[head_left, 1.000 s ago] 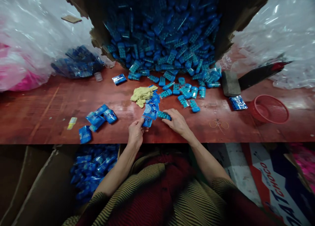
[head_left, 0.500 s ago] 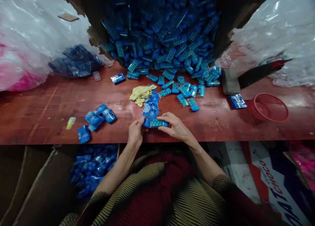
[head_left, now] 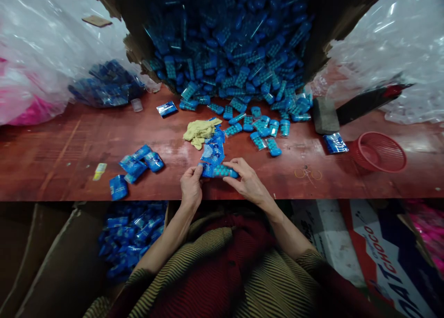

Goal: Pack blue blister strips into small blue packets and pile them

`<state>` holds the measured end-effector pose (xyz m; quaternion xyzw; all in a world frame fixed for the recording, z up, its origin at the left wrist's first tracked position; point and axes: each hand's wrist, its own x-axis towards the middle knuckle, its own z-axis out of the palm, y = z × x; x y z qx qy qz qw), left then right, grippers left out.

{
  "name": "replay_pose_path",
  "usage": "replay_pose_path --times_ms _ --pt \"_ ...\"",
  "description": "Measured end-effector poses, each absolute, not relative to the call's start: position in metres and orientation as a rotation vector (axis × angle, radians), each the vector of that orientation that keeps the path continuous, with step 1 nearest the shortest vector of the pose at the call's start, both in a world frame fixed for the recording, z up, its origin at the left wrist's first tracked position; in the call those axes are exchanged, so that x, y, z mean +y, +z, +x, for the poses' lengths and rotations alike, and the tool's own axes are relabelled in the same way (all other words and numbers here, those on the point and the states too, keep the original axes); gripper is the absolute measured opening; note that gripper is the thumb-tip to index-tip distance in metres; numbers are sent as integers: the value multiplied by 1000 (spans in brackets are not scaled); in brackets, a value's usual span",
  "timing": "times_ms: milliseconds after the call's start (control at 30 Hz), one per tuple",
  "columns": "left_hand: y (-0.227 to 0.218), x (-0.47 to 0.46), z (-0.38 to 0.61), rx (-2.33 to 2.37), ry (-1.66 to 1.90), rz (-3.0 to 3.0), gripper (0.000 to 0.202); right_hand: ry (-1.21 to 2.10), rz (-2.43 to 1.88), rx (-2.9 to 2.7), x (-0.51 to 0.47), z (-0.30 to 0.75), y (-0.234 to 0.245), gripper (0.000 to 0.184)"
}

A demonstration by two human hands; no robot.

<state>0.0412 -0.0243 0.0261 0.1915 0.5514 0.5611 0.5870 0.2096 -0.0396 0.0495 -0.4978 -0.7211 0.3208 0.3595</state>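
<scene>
My left hand pinches the open end of a blue plastic packet at the near edge of the red table. A teal blister strip is gripped in my right hand, its left end against the packet's mouth. Just behind them lies a row of empty blue packets and a yellow cloth. Loose teal blister strips are scattered further back, spilling from a big pile in a torn cardboard box.
Filled blue packets lie to the left on the table, and more fill a carton below its edge. A red mesh basket, rubber bands and a grey block sit to the right. Clear plastic bags flank the box.
My right hand brought the blister strip from the table toward the packet in my left hand; the strip now meets the packet's mouth.
</scene>
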Motion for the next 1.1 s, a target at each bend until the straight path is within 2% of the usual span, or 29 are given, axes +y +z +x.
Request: replay_pose_path --times_ms 467,567,767,933,1000,1100 --pt "32 -23 45 1267 1289 419 30 757 -1308 -1721 -51 190 29 37" --pt "35 -23 50 1227 1293 369 27 729 -1357 -1607 -52 181 19 37" --pt "34 -22 52 1057 1129 144 17 609 -1379 -1724 -60 169 9 40" --pt "36 -14 43 1035 1044 59 4 970 -1165 -1581 -55 175 19 35" --pt "40 -11 40 1030 1008 43 8 1200 -1113 -1386 -51 177 20 35" --pt "46 -7 38 1006 955 88 15 1449 -1042 -1140 -45 179 19 45"
